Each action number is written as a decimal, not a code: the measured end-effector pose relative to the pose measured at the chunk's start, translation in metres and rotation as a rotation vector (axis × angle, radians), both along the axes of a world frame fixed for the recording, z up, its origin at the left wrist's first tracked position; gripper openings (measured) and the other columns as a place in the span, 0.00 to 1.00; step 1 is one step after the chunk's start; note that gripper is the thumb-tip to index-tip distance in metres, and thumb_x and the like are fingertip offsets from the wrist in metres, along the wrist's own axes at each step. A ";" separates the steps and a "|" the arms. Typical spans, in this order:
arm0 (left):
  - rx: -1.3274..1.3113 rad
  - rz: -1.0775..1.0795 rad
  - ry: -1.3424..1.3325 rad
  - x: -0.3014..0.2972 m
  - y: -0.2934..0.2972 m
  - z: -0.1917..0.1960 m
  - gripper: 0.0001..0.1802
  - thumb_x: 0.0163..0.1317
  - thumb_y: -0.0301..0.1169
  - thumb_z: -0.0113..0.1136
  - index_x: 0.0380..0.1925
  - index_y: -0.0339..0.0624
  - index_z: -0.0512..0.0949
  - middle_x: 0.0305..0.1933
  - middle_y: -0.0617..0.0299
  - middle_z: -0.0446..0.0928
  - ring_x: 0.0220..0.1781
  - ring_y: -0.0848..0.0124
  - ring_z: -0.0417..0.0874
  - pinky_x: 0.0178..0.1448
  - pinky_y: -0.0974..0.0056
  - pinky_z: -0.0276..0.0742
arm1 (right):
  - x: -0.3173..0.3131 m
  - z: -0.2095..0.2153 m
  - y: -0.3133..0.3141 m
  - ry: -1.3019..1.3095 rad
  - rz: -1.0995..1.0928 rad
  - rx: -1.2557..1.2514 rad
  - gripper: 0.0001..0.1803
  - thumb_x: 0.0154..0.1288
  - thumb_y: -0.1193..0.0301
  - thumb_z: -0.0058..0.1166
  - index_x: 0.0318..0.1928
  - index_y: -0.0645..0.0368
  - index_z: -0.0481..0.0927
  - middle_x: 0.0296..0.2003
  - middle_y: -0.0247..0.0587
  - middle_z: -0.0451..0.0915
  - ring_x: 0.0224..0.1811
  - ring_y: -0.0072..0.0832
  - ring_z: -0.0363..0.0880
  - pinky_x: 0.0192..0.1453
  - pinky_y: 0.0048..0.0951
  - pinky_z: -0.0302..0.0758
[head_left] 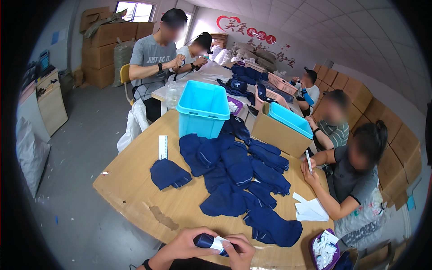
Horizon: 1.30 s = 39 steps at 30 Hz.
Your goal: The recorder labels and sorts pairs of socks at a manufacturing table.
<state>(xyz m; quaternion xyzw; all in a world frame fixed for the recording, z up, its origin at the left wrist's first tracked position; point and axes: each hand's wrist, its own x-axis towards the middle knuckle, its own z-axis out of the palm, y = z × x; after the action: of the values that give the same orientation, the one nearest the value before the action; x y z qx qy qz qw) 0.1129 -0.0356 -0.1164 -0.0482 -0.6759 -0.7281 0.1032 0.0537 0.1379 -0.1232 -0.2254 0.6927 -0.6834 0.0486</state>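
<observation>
Over the near edge of the table, a small folded navy sock (204,240) is held between my two hands. My left hand (182,243) is closed around its left side. The fingers of my right hand (241,250) pinch a white paper label (218,244) that lies against the sock; whether it goes all the way round is hidden by my fingers. Beyond my hands spreads a loose pile of navy socks (225,198), several showing a thin pale stripe. One folded navy sock (169,174) lies apart at the left, touching a white paper strip (163,146).
A light blue bin (203,110) stands behind the pile, beside a cardboard box (281,134) with a blue bin inside. White paper strips (311,210) and a purple basket of labels (325,248) are at the right. A co-worker (355,171) sits there; others work farther back.
</observation>
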 end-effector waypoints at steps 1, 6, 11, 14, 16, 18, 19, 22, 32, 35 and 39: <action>0.004 0.012 0.000 0.001 0.000 -0.001 0.21 0.50 0.30 0.76 0.43 0.36 0.80 0.38 0.62 0.82 0.39 0.78 0.81 0.44 0.72 0.76 | 0.001 -0.001 0.000 -0.036 -0.008 -0.008 0.06 0.61 0.79 0.60 0.38 0.69 0.82 0.38 0.42 0.79 0.38 0.27 0.77 0.43 0.24 0.73; -0.052 0.011 -0.009 -0.002 0.000 -0.003 0.22 0.50 0.33 0.75 0.44 0.37 0.80 0.37 0.62 0.82 0.40 0.77 0.81 0.45 0.71 0.75 | -0.002 -0.010 0.006 0.004 -0.022 0.029 0.06 0.61 0.79 0.59 0.38 0.70 0.81 0.38 0.42 0.79 0.39 0.27 0.77 0.44 0.24 0.73; -0.056 0.015 -0.011 0.002 -0.001 -0.003 0.22 0.51 0.34 0.75 0.44 0.38 0.80 0.37 0.62 0.82 0.39 0.77 0.81 0.45 0.71 0.75 | -0.002 -0.006 0.004 0.059 -0.026 0.060 0.07 0.62 0.78 0.60 0.38 0.70 0.81 0.36 0.40 0.79 0.38 0.26 0.77 0.44 0.25 0.73; -0.067 0.016 -0.073 0.002 -0.001 0.002 0.22 0.50 0.34 0.75 0.44 0.38 0.80 0.36 0.62 0.82 0.39 0.77 0.81 0.45 0.71 0.75 | -0.003 0.001 0.004 0.005 -0.021 0.071 0.08 0.62 0.76 0.60 0.39 0.70 0.81 0.35 0.38 0.78 0.37 0.24 0.76 0.43 0.23 0.72; -0.067 0.011 -0.046 -0.001 -0.001 -0.002 0.22 0.50 0.34 0.75 0.44 0.38 0.80 0.37 0.62 0.82 0.39 0.77 0.81 0.45 0.71 0.75 | -0.001 0.002 0.005 -0.046 -0.013 0.058 0.08 0.62 0.76 0.60 0.39 0.70 0.81 0.35 0.38 0.78 0.37 0.24 0.76 0.42 0.23 0.72; -0.061 -0.008 0.006 -0.002 0.001 0.000 0.23 0.51 0.34 0.75 0.46 0.39 0.80 0.38 0.62 0.82 0.40 0.77 0.81 0.46 0.71 0.76 | 0.001 0.000 0.007 -0.082 -0.019 0.058 0.08 0.63 0.76 0.60 0.39 0.69 0.81 0.34 0.37 0.77 0.36 0.23 0.75 0.41 0.23 0.72; -0.057 -0.014 0.002 -0.001 0.000 0.003 0.23 0.51 0.34 0.75 0.46 0.39 0.80 0.38 0.62 0.82 0.40 0.77 0.81 0.46 0.71 0.76 | 0.002 0.000 0.007 -0.087 -0.025 0.061 0.08 0.63 0.76 0.60 0.39 0.69 0.81 0.34 0.37 0.77 0.36 0.23 0.75 0.41 0.23 0.72; -0.037 -0.017 -0.043 -0.003 -0.002 0.004 0.22 0.49 0.26 0.75 0.45 0.35 0.80 0.40 0.61 0.83 0.42 0.77 0.82 0.49 0.71 0.76 | 0.002 0.002 0.004 -0.116 -0.028 0.052 0.08 0.62 0.76 0.60 0.39 0.69 0.81 0.34 0.37 0.77 0.36 0.23 0.75 0.42 0.22 0.72; -0.077 -0.018 -0.120 -0.006 0.001 0.007 0.23 0.48 0.25 0.76 0.45 0.34 0.80 0.42 0.59 0.84 0.44 0.76 0.82 0.50 0.72 0.77 | -0.001 0.003 0.006 -0.107 -0.015 0.035 0.08 0.62 0.77 0.60 0.41 0.68 0.81 0.34 0.36 0.76 0.33 0.19 0.73 0.35 0.18 0.68; -0.094 -0.022 -0.135 -0.005 0.000 0.010 0.22 0.48 0.25 0.75 0.45 0.34 0.80 0.43 0.58 0.84 0.45 0.76 0.82 0.51 0.71 0.77 | -0.001 0.003 0.007 -0.039 0.001 0.056 0.08 0.62 0.77 0.60 0.41 0.68 0.81 0.35 0.36 0.76 0.32 0.20 0.72 0.35 0.18 0.68; -0.054 -0.015 -0.144 -0.003 0.002 0.010 0.22 0.49 0.27 0.75 0.45 0.35 0.81 0.42 0.60 0.84 0.43 0.77 0.82 0.50 0.72 0.76 | 0.001 0.002 0.006 -0.037 0.007 0.030 0.08 0.63 0.78 0.60 0.41 0.68 0.81 0.36 0.37 0.76 0.33 0.20 0.72 0.36 0.18 0.68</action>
<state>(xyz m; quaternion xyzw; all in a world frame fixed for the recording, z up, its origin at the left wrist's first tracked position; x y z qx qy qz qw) 0.1097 -0.0335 -0.1065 -0.0037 -0.7006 -0.7120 0.0477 0.0544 0.1443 -0.1209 -0.2145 0.7011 -0.6767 0.0673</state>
